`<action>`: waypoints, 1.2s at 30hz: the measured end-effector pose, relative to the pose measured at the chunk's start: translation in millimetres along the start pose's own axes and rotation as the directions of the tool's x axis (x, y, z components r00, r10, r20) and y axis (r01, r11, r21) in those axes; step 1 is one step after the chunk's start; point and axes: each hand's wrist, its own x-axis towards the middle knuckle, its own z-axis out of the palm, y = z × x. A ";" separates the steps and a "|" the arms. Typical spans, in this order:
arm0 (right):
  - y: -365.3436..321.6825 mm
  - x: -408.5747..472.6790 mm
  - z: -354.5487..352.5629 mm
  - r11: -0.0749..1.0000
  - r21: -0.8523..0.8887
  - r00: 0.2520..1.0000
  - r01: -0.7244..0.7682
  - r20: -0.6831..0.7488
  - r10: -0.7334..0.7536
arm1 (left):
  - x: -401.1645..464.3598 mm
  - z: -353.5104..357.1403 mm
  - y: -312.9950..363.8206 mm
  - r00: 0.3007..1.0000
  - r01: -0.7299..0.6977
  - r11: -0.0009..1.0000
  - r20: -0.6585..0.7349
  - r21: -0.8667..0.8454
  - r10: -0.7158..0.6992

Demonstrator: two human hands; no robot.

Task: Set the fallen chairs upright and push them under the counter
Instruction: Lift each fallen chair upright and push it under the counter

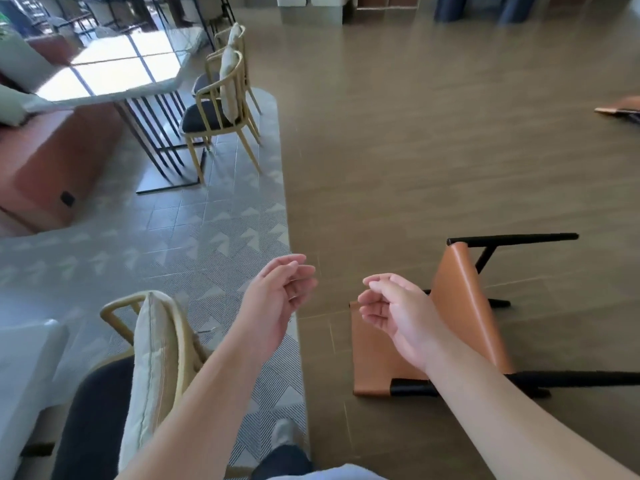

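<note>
An orange leather chair [460, 306] with black legs lies on its side on the brown floor at lower right. My right hand [391, 313] hovers in front of it, fingers loosely curled and apart, holding nothing. My left hand [280, 292] is raised to the left of it over the rug edge, also loosely curled and empty. A second fallen orange chair [620, 107] shows only partly at the right edge. No counter can be made out in view.
A grey patterned rug [194, 244] covers the left floor. A glass-topped table [114, 67] with two upright wooden chairs [214, 109] stands at upper left. Another wooden chair with a cushion [152, 344] stands close at lower left. My shoe [282, 433] is at the bottom.
</note>
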 end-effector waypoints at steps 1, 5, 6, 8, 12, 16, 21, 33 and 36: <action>-4.3 10.3 -0.1 1.000 0.008 1.000 0.002 -0.025 -0.001 | 15.8 3.8 1.2 1.000 0.017 1.000 0.018 -0.001 -0.017; -19.9 58.4 2.9 0.999 0.030 0.992 0.009 -0.126 -0.005 | 90.0 26.8 6.4 0.984 0.113 0.991 0.145 -0.070 -0.102; -24.3 72.8 4.2 0.999 0.039 0.987 0.017 -0.160 -0.011 | 111.7 34.9 7.2 0.974 0.140 0.987 0.192 -0.073 -0.124; -35.5 104.1 8.0 0.997 0.069 0.968 0.045 -0.248 -0.027 | 157.9 51.6 10.0 0.942 0.182 0.983 0.292 -0.027 -0.166; -65.1 160.9 23.0 0.985 0.139 0.903 0.099 -0.429 -0.030 | 245.0 74.4 31.4 0.850 0.270 0.959 0.445 0.089 -0.281; -88.3 193.1 33.7 0.979 0.139 0.827 0.147 -0.560 -0.044 | 307.2 93.4 45.9 0.731 0.305 0.931 0.578 0.199 -0.363; -90.4 187.4 31.7 0.963 0.199 0.749 0.180 -0.663 -0.003 | 337.9 128.9 48.3 0.614 0.314 0.899 0.657 0.305 -0.438; -68.8 159.7 -16.3 0.926 0.228 0.651 0.300 -0.758 -0.024 | 310.5 172.1 38.1 0.490 -0.008 0.840 0.735 0.542 -0.469; -59.3 165.3 -25.0 0.949 0.185 0.619 0.256 -0.785 -0.014 | 318.3 178.9 28.7 0.477 -0.089 0.805 0.735 0.586 -0.482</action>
